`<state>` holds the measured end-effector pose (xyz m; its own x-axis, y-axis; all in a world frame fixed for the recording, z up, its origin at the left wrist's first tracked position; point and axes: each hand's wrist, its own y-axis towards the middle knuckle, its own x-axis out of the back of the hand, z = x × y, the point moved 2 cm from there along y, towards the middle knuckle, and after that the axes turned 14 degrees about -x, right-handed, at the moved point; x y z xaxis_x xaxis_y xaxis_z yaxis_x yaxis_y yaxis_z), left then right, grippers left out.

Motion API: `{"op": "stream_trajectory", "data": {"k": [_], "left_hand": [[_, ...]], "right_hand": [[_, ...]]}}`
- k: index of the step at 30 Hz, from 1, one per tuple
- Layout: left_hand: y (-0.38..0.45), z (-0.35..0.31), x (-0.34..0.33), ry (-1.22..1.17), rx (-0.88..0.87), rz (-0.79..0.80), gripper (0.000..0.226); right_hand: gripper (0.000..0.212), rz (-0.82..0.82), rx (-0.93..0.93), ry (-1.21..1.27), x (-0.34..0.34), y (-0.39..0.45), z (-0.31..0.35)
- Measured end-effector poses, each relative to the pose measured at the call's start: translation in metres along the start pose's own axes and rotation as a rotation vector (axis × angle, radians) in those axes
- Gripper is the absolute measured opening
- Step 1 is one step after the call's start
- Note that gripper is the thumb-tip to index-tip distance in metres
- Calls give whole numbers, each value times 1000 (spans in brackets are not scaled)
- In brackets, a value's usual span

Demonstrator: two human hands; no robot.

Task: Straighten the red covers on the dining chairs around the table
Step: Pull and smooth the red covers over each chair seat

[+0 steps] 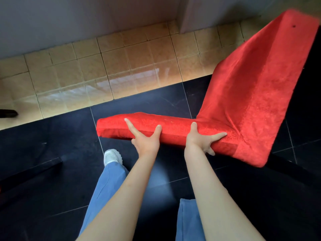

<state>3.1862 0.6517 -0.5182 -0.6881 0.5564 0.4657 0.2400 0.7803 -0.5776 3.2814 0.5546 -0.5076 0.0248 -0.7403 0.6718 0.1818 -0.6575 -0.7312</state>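
A dining chair in a red velvety cover (243, 101) stands in front of me, seen side-on, its seat pointing left and its back rising to the upper right. My left hand (145, 137) presses on the near side edge of the seat, fingers spread over the cloth. Closer to the chair's back, my right hand (201, 138) grips the same edge, thumb on top and fingers curled under the fabric. The cover lies fairly smooth on the back; a small dark spot shows near its top. The chair's legs are mostly hidden.
The floor is dark glossy tile (52, 145) near me and beige tile (86, 72) farther off, up to a grey wall (69, 18). A dark furniture edge (31, 173) sits at lower left. My blue trousers and white shoe (112, 156) are below the seat.
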Motion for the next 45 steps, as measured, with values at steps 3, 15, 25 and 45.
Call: {"op": "stream_trajectory", "data": {"k": [3,15,25,45], "left_hand": [[-1,25,46,121,-193,-15,101],[88,28,126,355,-558,309,101],[106,33,132,363,-708,354,91],[98,27,133,429,-833,397,87]], "right_hand": [[106,2,103,-132,6,-7,-4],[123,70,1088,-1265,-40,-30,-21],[120,-77,1476,-1412,-61,-28,-17],[101,-95,1673,-1258,-59,-31,-18]]}}
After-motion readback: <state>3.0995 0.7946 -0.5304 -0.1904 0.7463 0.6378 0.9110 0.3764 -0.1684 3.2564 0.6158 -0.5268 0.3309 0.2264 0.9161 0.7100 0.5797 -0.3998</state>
